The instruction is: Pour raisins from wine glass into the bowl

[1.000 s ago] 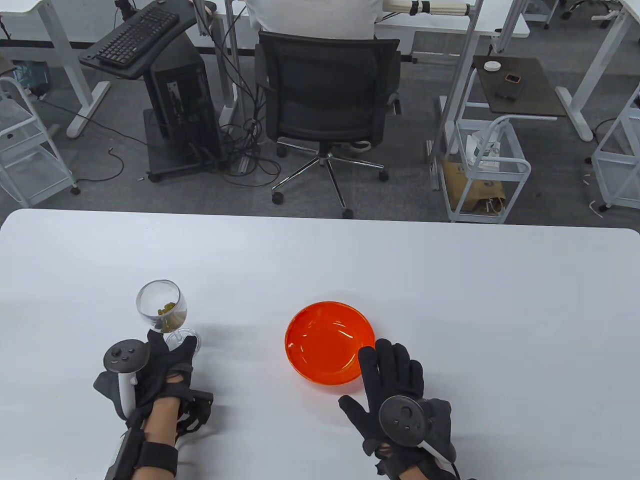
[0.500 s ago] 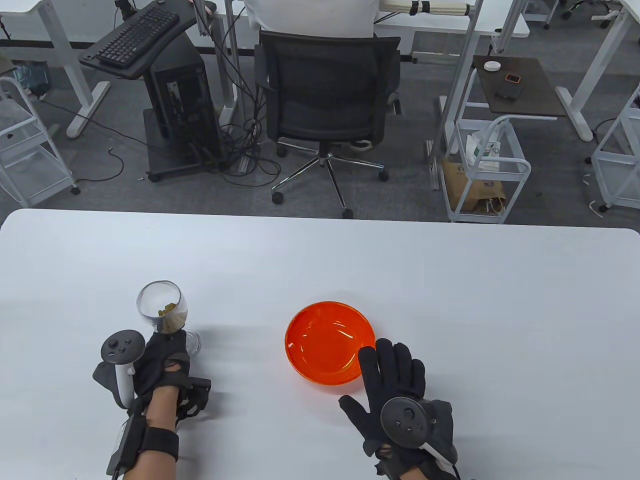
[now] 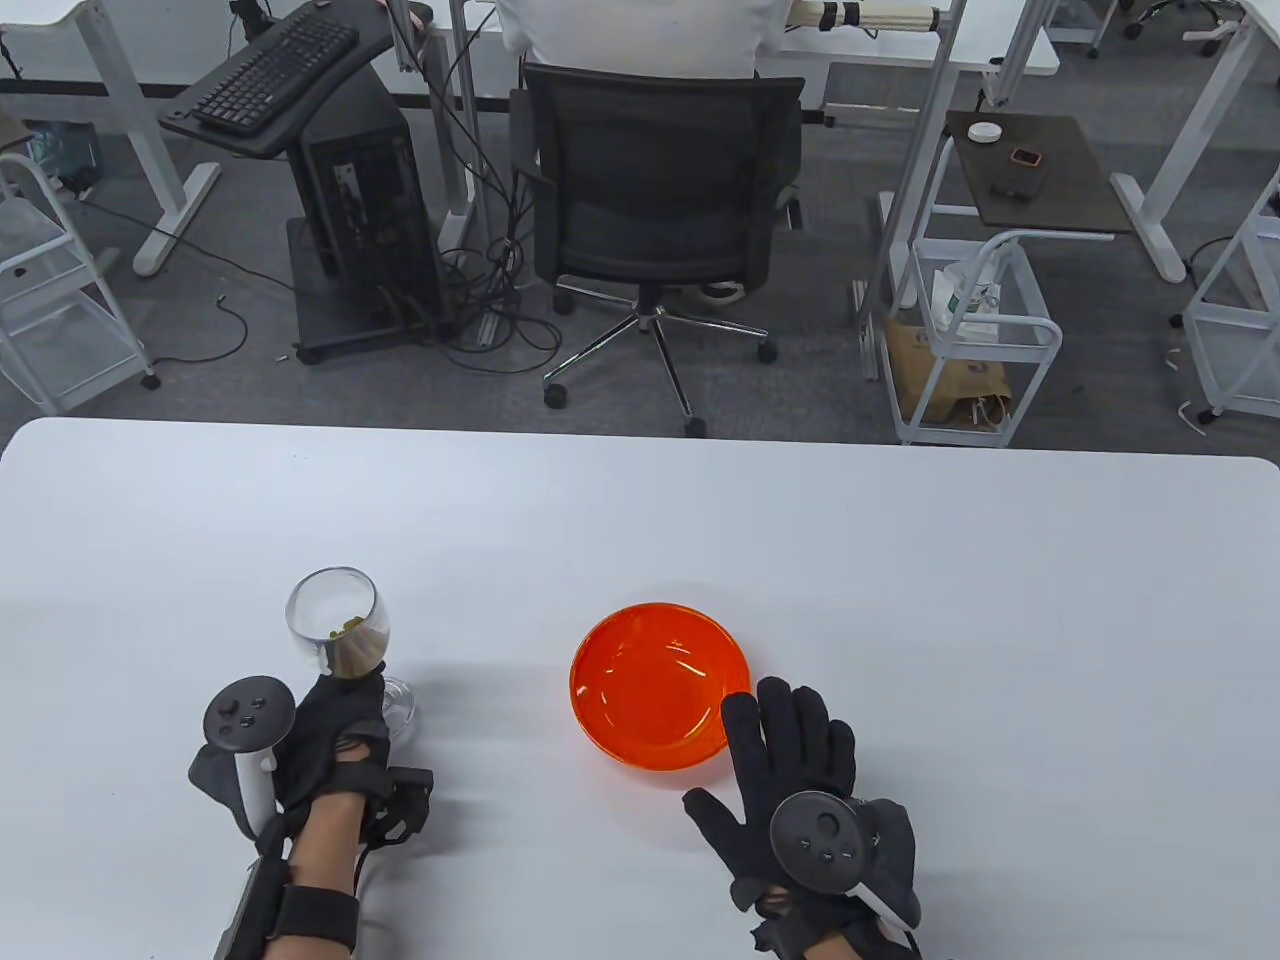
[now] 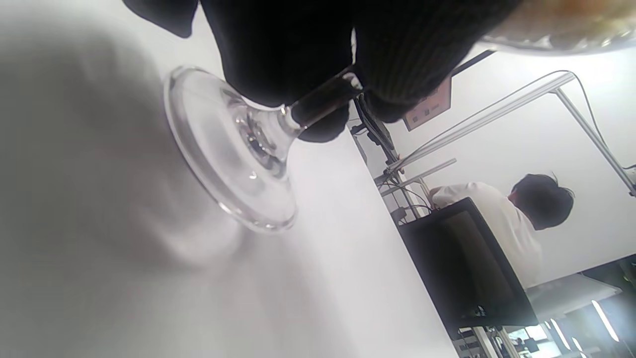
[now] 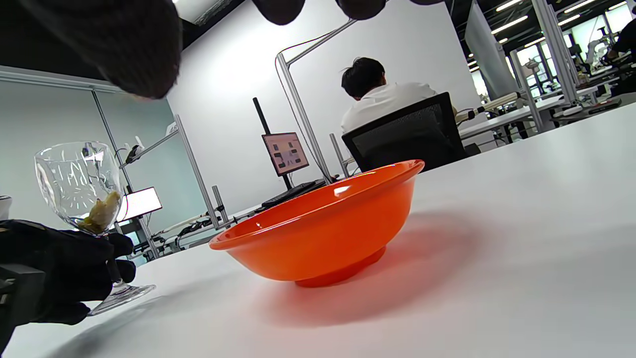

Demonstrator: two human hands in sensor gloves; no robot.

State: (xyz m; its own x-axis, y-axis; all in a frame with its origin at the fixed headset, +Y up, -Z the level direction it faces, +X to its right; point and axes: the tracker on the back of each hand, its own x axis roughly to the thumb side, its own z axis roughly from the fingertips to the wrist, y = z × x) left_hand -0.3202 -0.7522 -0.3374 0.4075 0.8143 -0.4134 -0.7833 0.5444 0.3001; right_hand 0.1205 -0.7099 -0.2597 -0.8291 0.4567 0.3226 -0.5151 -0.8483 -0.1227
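Observation:
A clear wine glass [image 3: 335, 620] with a small heap of raisins [image 3: 352, 640] in it is at the table's front left. My left hand [image 3: 360, 695] grips its stem just under the cup. In the left wrist view my fingers [image 4: 278, 49] wrap the stem and the glass foot [image 4: 233, 154] is tilted, just off the table. The orange bowl [image 3: 655, 680] stands empty at centre front. My right hand [image 3: 760, 755] lies flat and open on the table, its fingertips at the bowl's near right rim. The right wrist view shows the bowl [image 5: 323, 233] and the glass [image 5: 79, 184].
The white table [image 3: 900, 600] stretches wide behind and to the right of the bowl. Beyond its far edge are an office chair [image 3: 655, 200] with a seated person, desks and white carts.
My left hand has closed on the stem and moved the glass a little to the right, its foot tipping off the table. My right hand has barely moved.

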